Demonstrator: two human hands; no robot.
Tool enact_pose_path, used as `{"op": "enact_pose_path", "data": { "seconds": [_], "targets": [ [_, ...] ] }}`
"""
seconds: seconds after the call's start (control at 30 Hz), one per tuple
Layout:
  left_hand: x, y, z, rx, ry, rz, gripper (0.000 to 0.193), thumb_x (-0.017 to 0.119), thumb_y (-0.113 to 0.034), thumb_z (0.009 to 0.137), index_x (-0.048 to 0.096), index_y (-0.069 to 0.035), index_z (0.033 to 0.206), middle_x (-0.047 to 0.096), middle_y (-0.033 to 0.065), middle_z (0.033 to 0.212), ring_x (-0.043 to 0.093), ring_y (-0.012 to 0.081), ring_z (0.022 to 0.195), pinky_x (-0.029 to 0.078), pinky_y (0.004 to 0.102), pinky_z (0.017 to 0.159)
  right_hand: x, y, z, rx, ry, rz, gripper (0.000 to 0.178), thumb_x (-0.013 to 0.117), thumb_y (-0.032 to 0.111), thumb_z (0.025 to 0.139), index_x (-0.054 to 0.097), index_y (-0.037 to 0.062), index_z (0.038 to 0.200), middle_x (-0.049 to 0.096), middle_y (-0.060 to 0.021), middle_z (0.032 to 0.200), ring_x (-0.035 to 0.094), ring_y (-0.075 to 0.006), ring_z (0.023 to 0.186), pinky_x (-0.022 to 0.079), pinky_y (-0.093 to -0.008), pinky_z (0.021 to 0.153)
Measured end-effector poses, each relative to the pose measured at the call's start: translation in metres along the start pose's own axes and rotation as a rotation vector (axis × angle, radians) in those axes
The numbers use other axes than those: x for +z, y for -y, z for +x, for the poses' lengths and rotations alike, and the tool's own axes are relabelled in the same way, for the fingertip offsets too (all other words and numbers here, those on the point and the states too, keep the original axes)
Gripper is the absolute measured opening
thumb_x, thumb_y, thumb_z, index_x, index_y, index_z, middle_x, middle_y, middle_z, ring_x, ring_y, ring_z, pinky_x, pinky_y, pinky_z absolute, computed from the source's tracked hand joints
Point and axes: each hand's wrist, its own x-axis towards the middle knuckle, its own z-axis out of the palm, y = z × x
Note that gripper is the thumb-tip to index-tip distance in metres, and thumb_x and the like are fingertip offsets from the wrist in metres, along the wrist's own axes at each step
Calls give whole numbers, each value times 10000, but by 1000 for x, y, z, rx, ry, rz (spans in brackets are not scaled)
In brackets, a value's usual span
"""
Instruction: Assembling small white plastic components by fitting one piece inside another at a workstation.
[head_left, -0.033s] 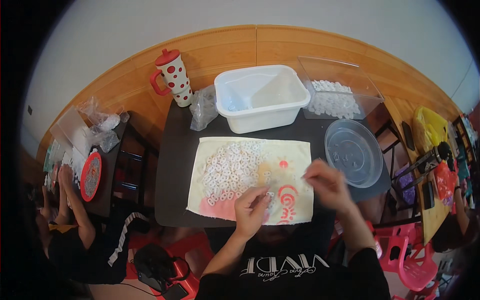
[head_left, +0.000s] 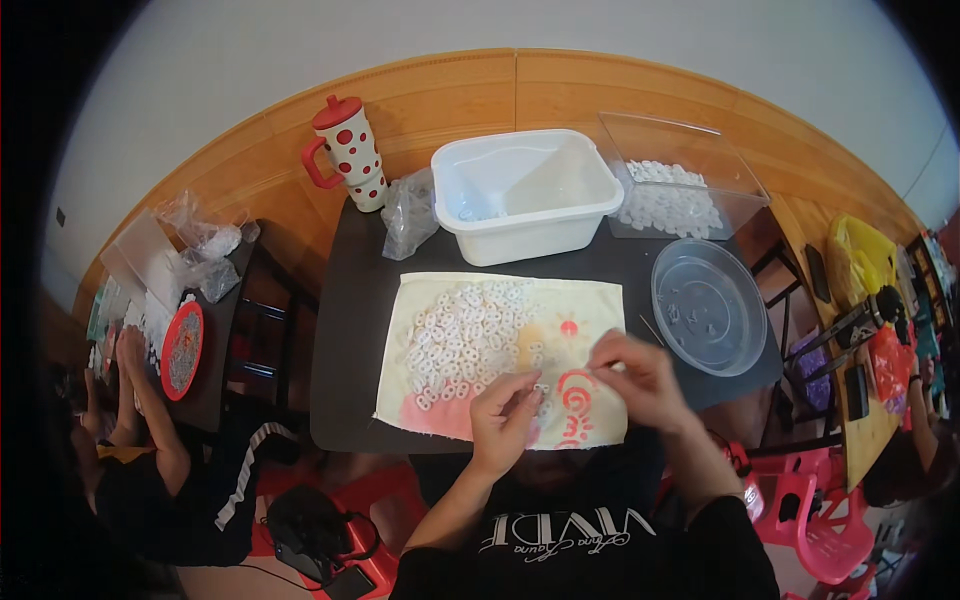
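Observation:
A pale yellow towel [head_left: 590,297] with red print lies on the dark table in front of me. Many small white pieces with holes [head_left: 450,345] are heaped over its left half. My left hand [head_left: 500,425] is pinched above the towel's lower middle; a few more white pieces [head_left: 541,388] show right beside its fingertips. Whatever it holds is too small to make out. My right hand [head_left: 645,385] hovers over the towel's right edge, thumb and fingers pinched, slightly blurred. I cannot see what is between them. A gap separates the two hands.
Behind the towel stands a white tub [head_left: 525,240]. A clear box of white pieces [head_left: 668,208], a round clear container [head_left: 750,345] and a thin stick [head_left: 652,331] are to the right. A spotted tumbler [head_left: 357,160] and plastic bag [head_left: 408,215] stand back left. Other people work at side tables.
My right hand has moved left, closer to my left hand, uncovering the thin stick beside the round container. My left hand has stayed in place.

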Motion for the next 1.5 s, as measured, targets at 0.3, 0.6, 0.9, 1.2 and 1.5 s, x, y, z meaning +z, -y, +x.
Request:
{"op": "enact_pose_path", "data": {
  "seconds": [0.3,0.6,0.9,1.2,1.5],
  "targets": [
    [4,-1,0,-25,1,-33,300,610,50,913,625,31,1212,614,55,951,571,83,819,471,211,747,49,-27,3,96,38,60,51,607,-46,904,613,-23,949,599,-78,897,590,-155,841,470,-266,763],
    [1,-2,0,5,49,-53,358,588,89,907,592,34,1261,602,42,943,555,60,789,458,192,693,45,-20,8,118,135,0,39,604,-25,913,597,-11,949,579,-95,857,589,-191,795,469,-296,719],
    [4,-5,-2,-23,28,-81,356,596,88,912,586,38,1264,602,24,918,556,54,760,456,187,666,38,-16,11,1,243,-301,49,634,19,885,600,5,917,574,-144,813,580,-307,739,464,-359,661],
    [3,-4,2,50,-84,-90,232,611,61,918,644,43,1148,623,39,904,583,66,751,476,199,671,24,-12,-9,-251,22,-567,176,690,-1,735,674,42,905,606,-105,852,590,-306,781,462,-395,678],
    [3,-3,1,-29,-94,-163,217,600,51,931,630,30,1145,626,36,874,529,51,600,417,205,518,50,-4,-16,-254,153,-863,227,748,119,710,669,78,919,554,-120,1100,547,-294,930,419,-421,764]
  ]
}}
